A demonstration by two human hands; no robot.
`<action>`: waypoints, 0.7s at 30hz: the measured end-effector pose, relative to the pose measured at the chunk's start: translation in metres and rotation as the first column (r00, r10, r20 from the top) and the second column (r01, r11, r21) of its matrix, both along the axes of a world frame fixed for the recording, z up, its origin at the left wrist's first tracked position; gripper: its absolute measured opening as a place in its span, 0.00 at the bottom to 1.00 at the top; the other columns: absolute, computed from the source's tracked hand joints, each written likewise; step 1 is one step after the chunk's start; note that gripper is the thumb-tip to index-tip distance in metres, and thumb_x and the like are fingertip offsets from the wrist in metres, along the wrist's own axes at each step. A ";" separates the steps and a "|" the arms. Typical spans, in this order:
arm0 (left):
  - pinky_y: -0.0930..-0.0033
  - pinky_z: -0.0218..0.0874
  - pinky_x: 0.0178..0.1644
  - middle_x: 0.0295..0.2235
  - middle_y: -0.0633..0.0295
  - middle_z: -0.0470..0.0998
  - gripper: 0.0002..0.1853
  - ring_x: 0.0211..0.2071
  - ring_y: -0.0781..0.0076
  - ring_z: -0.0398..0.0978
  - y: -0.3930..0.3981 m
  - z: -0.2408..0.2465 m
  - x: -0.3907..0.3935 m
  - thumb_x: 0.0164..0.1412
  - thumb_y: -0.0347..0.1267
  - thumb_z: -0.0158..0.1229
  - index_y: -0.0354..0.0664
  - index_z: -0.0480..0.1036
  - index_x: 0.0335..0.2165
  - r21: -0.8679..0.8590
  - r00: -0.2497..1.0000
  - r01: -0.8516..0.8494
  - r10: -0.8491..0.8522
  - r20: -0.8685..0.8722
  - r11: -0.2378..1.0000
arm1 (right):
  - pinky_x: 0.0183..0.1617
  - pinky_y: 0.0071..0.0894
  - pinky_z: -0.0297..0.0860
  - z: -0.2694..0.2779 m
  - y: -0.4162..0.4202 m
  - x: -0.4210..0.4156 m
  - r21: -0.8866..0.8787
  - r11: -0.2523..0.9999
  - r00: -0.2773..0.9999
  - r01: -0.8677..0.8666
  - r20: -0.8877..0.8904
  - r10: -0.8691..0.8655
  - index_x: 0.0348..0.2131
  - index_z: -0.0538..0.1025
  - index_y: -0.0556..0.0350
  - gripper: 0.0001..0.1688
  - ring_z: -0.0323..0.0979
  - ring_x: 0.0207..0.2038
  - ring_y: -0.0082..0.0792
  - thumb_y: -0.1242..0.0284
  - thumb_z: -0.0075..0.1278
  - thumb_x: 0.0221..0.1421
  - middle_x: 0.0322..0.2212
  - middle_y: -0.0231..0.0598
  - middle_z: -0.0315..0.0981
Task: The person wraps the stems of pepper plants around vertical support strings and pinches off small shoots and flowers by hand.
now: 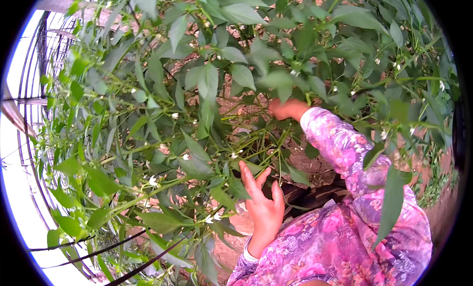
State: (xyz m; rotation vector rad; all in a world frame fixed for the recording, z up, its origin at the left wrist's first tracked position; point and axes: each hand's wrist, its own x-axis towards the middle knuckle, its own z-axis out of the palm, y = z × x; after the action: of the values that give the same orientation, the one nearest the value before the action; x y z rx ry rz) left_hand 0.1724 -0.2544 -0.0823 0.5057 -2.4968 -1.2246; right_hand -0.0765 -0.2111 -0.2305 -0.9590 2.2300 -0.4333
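Note:
Leafy pepper plants with white flowers spread before me. My left hand is raised among the lower branches, its fingers apart and its fingertips against the leaves and thin green stems. Further in, my right hand reaches under the foliage with bent fingers. Leaves and blur hide its fingertips, so whether it grips anything is unclear. Just beside the right wrist hangs a slim light-green piece, either a young pepper or a stem.
Reddish-brown soil shows between the stems. Dark thin lines cross the lower left, near a bright sheet wall with bars. One large leaf overhangs my right sleeve. Low green weeds grow at the right.

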 end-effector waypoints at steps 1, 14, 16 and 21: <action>0.66 0.54 0.52 0.52 0.48 0.60 0.44 0.43 0.64 0.70 0.000 0.000 0.001 0.43 0.17 0.52 0.34 0.40 0.57 -0.016 0.999 0.002 -0.002 0.041 1.000 | 0.44 0.44 0.64 -0.001 -0.007 -0.003 0.092 0.988 0.991 -0.121 -0.049 0.126 0.45 0.67 0.58 0.22 0.68 0.41 0.50 0.73 0.42 0.47 0.38 0.54 0.69; 0.68 0.60 0.47 0.49 0.48 0.63 0.44 0.40 0.62 0.71 0.003 0.002 -0.001 0.43 0.16 0.52 0.33 0.40 0.57 -0.083 1.000 0.015 -0.014 0.012 0.996 | 0.48 0.44 0.62 -0.040 -0.033 0.000 -0.269 0.954 0.942 0.128 -0.269 -0.202 0.44 0.66 0.58 0.21 0.67 0.43 0.47 0.72 0.37 0.49 0.42 0.47 0.68; 0.68 0.60 0.47 0.49 0.48 0.64 0.44 0.40 0.62 0.71 0.003 0.009 -0.004 0.43 0.16 0.52 0.33 0.40 0.57 -0.055 0.999 0.002 0.000 0.038 0.998 | 0.48 0.44 0.61 -0.036 -0.032 0.004 -0.249 0.962 0.947 0.114 -0.265 -0.180 0.44 0.67 0.58 0.21 0.67 0.43 0.47 0.72 0.37 0.49 0.42 0.46 0.68; 0.68 0.62 0.46 0.58 0.47 0.47 0.43 0.40 0.63 0.72 0.003 0.005 -0.001 0.43 0.15 0.52 0.33 0.40 0.57 -0.090 0.999 0.041 -0.040 0.014 0.995 | 0.35 0.45 0.63 -0.066 -0.019 0.007 -0.407 0.913 0.740 -0.017 -0.619 -0.262 0.34 0.71 0.50 0.13 0.68 0.29 0.46 0.73 0.41 0.45 0.27 0.42 0.70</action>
State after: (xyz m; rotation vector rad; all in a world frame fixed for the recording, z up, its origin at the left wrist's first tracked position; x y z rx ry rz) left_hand 0.1711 -0.2510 -0.0771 0.4431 -2.5711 -1.1201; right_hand -0.0693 -0.2301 -0.2961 -1.3328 2.9457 -0.7023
